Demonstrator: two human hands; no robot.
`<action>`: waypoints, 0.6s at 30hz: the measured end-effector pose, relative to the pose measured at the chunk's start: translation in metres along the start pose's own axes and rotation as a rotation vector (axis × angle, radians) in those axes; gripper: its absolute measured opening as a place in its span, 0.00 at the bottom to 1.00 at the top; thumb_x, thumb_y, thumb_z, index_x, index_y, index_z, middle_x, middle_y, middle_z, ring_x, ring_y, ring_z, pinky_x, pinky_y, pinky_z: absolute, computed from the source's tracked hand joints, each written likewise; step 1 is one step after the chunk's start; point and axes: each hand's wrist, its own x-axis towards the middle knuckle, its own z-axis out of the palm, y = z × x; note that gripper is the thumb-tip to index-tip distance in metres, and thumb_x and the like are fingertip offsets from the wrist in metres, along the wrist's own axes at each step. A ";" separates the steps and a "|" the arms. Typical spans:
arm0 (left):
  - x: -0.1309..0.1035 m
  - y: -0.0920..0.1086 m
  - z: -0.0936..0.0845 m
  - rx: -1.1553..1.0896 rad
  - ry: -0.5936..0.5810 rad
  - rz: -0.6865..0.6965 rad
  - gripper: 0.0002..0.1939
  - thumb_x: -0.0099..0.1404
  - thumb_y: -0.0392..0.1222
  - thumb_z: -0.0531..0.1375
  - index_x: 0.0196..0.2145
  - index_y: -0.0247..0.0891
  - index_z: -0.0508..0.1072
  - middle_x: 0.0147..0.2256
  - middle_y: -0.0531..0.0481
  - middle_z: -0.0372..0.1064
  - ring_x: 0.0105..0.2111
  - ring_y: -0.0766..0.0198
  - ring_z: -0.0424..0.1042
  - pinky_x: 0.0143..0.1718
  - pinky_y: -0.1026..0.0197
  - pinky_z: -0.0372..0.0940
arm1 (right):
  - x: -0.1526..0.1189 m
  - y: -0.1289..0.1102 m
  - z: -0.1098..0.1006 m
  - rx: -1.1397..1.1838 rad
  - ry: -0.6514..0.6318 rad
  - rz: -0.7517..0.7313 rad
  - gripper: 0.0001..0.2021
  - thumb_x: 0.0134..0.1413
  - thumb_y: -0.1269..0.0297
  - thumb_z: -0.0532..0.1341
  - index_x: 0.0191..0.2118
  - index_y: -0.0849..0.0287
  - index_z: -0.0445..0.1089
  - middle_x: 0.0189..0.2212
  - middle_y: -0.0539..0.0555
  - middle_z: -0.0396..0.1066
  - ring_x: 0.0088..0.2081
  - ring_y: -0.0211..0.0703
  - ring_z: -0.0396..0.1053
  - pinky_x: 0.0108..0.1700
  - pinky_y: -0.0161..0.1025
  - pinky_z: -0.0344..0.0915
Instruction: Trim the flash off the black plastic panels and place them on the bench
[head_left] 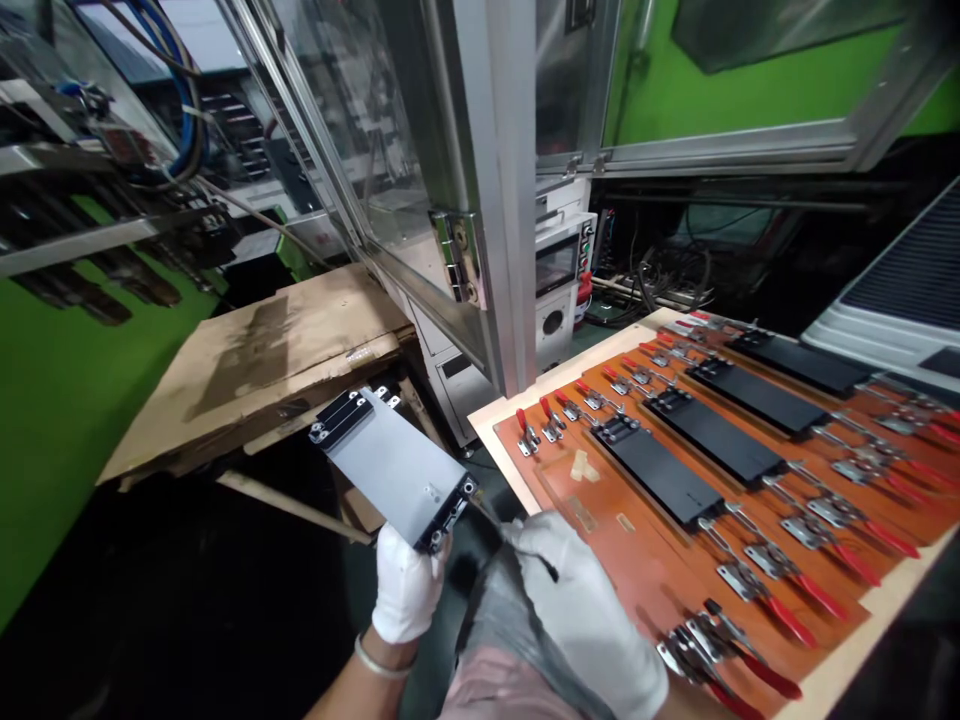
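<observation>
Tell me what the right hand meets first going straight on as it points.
Likely the near, dark-edged end of the grey panel in the left hand; the depth between it and the right hand is hard to judge.

At seven o'clock, the white-gloved left hand (409, 585) was partly hidden behind the flat grey rectangular panel (394, 465). At five, whether the white-gloved right hand (574, 595) gripped anything could not be told. At three, the right edge cut off the ribbed white-and-dark casing (911, 285).
</observation>
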 end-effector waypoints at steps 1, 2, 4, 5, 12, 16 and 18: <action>0.000 -0.001 0.001 -0.002 0.000 -0.003 0.09 0.62 0.39 0.56 0.38 0.38 0.75 0.31 0.46 0.75 0.32 0.53 0.76 0.34 0.53 0.72 | -0.001 -0.002 0.000 0.016 0.001 0.000 0.14 0.58 0.73 0.51 0.37 0.56 0.74 0.33 0.53 0.68 0.36 0.39 0.70 0.41 0.33 0.68; 0.000 -0.003 0.002 -0.002 -0.007 -0.002 0.09 0.62 0.39 0.57 0.38 0.37 0.75 0.31 0.45 0.75 0.32 0.53 0.76 0.35 0.53 0.72 | -0.003 -0.004 0.000 0.020 0.001 -0.010 0.14 0.58 0.73 0.51 0.37 0.56 0.74 0.33 0.53 0.69 0.36 0.38 0.70 0.40 0.32 0.68; -0.002 -0.007 0.004 0.001 -0.023 0.005 0.10 0.61 0.39 0.57 0.40 0.36 0.75 0.32 0.44 0.75 0.34 0.52 0.76 0.37 0.52 0.72 | -0.007 -0.008 0.001 0.000 -0.006 -0.050 0.14 0.59 0.72 0.51 0.38 0.56 0.74 0.34 0.53 0.68 0.36 0.38 0.70 0.40 0.32 0.68; -0.003 -0.008 0.005 0.004 -0.021 0.006 0.10 0.62 0.39 0.57 0.40 0.36 0.74 0.32 0.44 0.75 0.35 0.52 0.76 0.37 0.52 0.72 | -0.010 -0.010 0.003 -0.021 -0.016 -0.073 0.14 0.59 0.73 0.50 0.39 0.56 0.73 0.35 0.53 0.68 0.36 0.38 0.70 0.41 0.32 0.68; -0.007 -0.009 0.008 0.029 0.003 -0.021 0.09 0.60 0.39 0.58 0.39 0.37 0.75 0.30 0.44 0.74 0.35 0.51 0.76 0.38 0.52 0.71 | -0.018 -0.014 0.014 -0.174 -0.038 -0.153 0.16 0.59 0.74 0.51 0.43 0.53 0.73 0.36 0.52 0.69 0.36 0.38 0.70 0.47 0.33 0.67; -0.010 -0.010 0.011 0.047 0.018 -0.047 0.08 0.61 0.38 0.58 0.37 0.37 0.74 0.27 0.45 0.73 0.33 0.52 0.75 0.37 0.51 0.71 | -0.020 -0.016 0.015 -0.149 -0.016 -0.137 0.16 0.59 0.74 0.50 0.42 0.53 0.73 0.35 0.52 0.70 0.33 0.37 0.70 0.44 0.32 0.68; -0.012 -0.012 0.012 0.049 0.031 -0.049 0.08 0.61 0.38 0.58 0.38 0.36 0.74 0.28 0.45 0.73 0.33 0.52 0.75 0.37 0.50 0.71 | -0.021 -0.017 0.014 -0.153 0.002 -0.157 0.15 0.59 0.75 0.51 0.41 0.54 0.73 0.35 0.52 0.69 0.34 0.38 0.70 0.42 0.32 0.69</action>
